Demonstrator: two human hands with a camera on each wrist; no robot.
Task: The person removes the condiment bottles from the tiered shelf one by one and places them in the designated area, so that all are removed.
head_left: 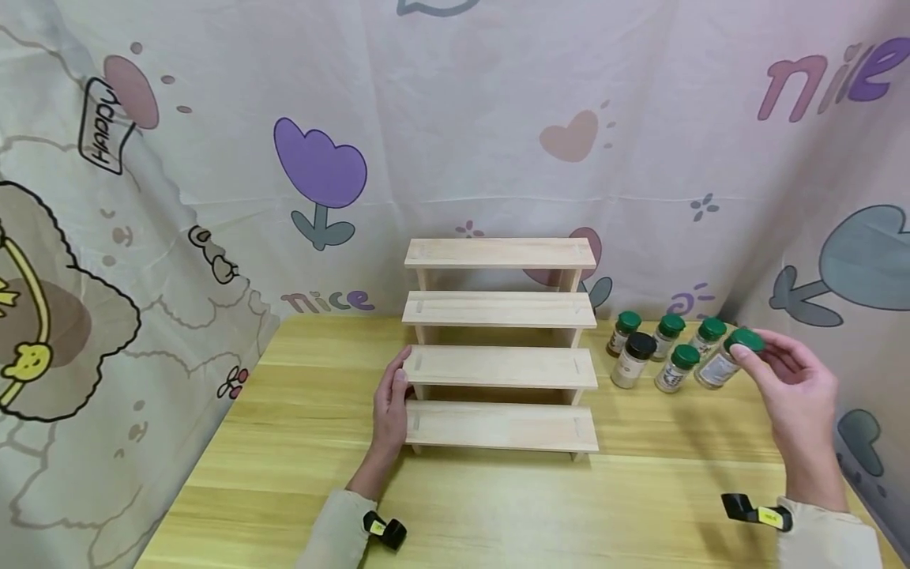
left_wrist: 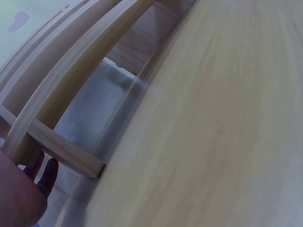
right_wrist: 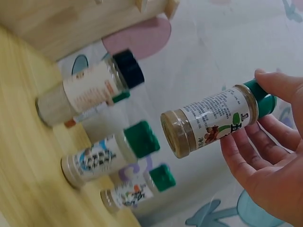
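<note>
A four-tier wooden step rack (head_left: 501, 427) stands on the table. My left hand (head_left: 390, 403) holds its left side near the lower tiers; in the left wrist view two bent fingers (left_wrist: 49, 175) show beside the rack's leg, the rest partly hidden. My right hand (head_left: 799, 387) grips a spice jar (head_left: 718, 367) by its green cap, thumb on one side and fingers on the other. In the right wrist view this jar (right_wrist: 213, 118) of brown powder is off the table, tilted. Beside it stand a black-capped jar (head_left: 631, 365) and several green-capped jars (head_left: 678, 370).
The yellow wood-grain table (head_left: 284, 450) runs up to a printed cloth backdrop (head_left: 462, 142). The jars stand to the right of the rack, near the back of the table. A cloth side (head_left: 853, 356) hangs close by my right hand.
</note>
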